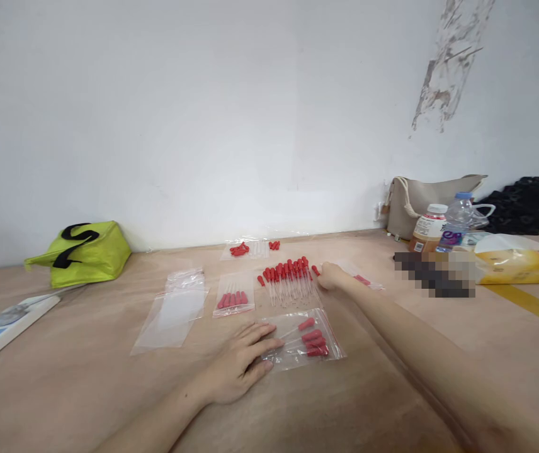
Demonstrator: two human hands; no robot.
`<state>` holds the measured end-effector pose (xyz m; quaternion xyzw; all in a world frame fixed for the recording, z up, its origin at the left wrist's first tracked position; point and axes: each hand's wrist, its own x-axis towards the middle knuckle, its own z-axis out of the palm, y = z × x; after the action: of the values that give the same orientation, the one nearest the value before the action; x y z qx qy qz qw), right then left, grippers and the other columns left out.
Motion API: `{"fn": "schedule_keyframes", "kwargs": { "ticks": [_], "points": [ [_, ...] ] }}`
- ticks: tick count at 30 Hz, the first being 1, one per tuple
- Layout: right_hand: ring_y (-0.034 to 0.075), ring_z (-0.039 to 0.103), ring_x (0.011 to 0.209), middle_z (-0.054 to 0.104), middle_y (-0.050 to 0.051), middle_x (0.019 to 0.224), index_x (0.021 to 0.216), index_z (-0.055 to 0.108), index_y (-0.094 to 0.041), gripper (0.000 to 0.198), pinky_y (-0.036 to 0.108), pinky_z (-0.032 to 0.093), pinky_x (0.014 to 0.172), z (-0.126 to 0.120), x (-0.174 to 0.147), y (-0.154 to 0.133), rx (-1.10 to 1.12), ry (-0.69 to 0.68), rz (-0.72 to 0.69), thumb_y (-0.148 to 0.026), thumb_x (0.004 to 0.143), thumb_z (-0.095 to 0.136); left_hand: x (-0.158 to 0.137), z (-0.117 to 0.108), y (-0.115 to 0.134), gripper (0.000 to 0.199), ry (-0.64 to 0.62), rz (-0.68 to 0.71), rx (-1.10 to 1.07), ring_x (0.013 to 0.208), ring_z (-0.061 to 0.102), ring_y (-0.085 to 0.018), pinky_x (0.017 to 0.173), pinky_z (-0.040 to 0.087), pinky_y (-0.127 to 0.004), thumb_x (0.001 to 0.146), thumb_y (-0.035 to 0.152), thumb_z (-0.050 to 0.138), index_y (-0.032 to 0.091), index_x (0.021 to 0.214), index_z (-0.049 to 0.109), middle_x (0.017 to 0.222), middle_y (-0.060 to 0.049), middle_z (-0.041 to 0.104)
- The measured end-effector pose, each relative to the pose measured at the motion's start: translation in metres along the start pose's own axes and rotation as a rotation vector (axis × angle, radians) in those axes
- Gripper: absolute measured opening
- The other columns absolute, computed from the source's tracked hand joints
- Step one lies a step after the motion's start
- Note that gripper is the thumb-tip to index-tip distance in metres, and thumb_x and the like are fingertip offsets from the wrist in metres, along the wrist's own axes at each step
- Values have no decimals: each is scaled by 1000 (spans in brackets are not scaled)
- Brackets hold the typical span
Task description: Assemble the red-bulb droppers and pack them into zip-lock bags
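Observation:
My left hand (241, 365) lies with fingers stretched out over the left end of a clear zip bag (335, 343). Inside that bag are several droppers with red bulbs (314, 336), their tips pointing left. Beyond it a row of clear droppers with red bulbs (288, 280) lies side by side, bulbs away from me. At the right end of the row, my right hand (330, 277) is closed on a single dropper, whose red bulb (315, 270) shows beside the fingers; its stem is hidden.
Left of the row is a filled bag of droppers (233, 296), then flat clear bags (179, 308). More red bulbs (240, 249) lie near the wall. A green bag (90, 251) and power strip (9, 327) sit left; bottles (430, 226) and a tissue pack (519, 264) right.

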<state>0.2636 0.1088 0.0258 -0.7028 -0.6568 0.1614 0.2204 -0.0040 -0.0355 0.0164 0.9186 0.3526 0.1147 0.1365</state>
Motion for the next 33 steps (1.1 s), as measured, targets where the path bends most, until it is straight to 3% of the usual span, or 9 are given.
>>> {"fn": "schedule_keyframes", "kwargs": {
  "ticks": [4,6,9,13,17,23,28,33],
  "points": [
    [14,56,55,59,5,67,113,41,-12,40,24,42,50,-12,-26,17,168,1,-36,-22,74,42,-1,-1,0,37,-19,-10,24,125,29,-21,102,24,-42,89,33,37,32,126,39,136,-1,33],
    [11,49,43,51,-3,58,124,23,-15,53,21,38,42,-13,-46,28,449,-12,-63,-19,73,37,-1,-1,0,37,-22,-6,28,125,28,-21,102,24,-42,89,33,37,31,126,38,137,-1,33],
    [9,46,41,47,-7,62,123,15,-21,64,20,40,39,-3,-75,40,907,63,-116,-22,67,47,0,-1,0,38,-13,-1,25,125,28,-21,102,24,-42,89,32,37,30,127,38,136,-2,34],
    [11,51,48,47,-6,64,113,22,-23,62,24,47,45,14,-96,42,1091,208,-70,-31,63,57,0,1,-1,39,-5,5,28,125,27,-20,103,23,-42,89,31,36,29,128,36,136,-2,34],
    [14,55,53,49,-5,63,107,23,-24,59,29,51,54,24,-100,37,1154,186,-57,-37,63,61,1,1,-1,39,-11,2,41,125,28,-19,103,23,-41,89,31,36,29,128,36,136,-2,34],
    [14,59,60,56,-3,69,97,35,-23,47,32,50,63,27,-108,35,1215,-34,-112,-45,64,61,1,0,0,39,-12,-3,53,125,28,-19,103,24,-41,89,31,35,29,128,35,136,-1,33],
    [13,56,66,59,2,74,82,52,-17,34,27,46,63,21,-105,42,966,-111,-212,-40,61,65,1,-1,2,39,-4,-4,56,124,30,-20,102,25,-41,89,30,36,31,128,34,136,-1,33],
    [10,48,55,58,1,66,80,60,-15,27,24,39,52,20,-101,44,674,-19,-314,-38,66,62,2,-1,2,45,13,15,62,123,31,-20,102,26,-41,89,29,38,29,132,26,135,-2,35]
  ]
}}
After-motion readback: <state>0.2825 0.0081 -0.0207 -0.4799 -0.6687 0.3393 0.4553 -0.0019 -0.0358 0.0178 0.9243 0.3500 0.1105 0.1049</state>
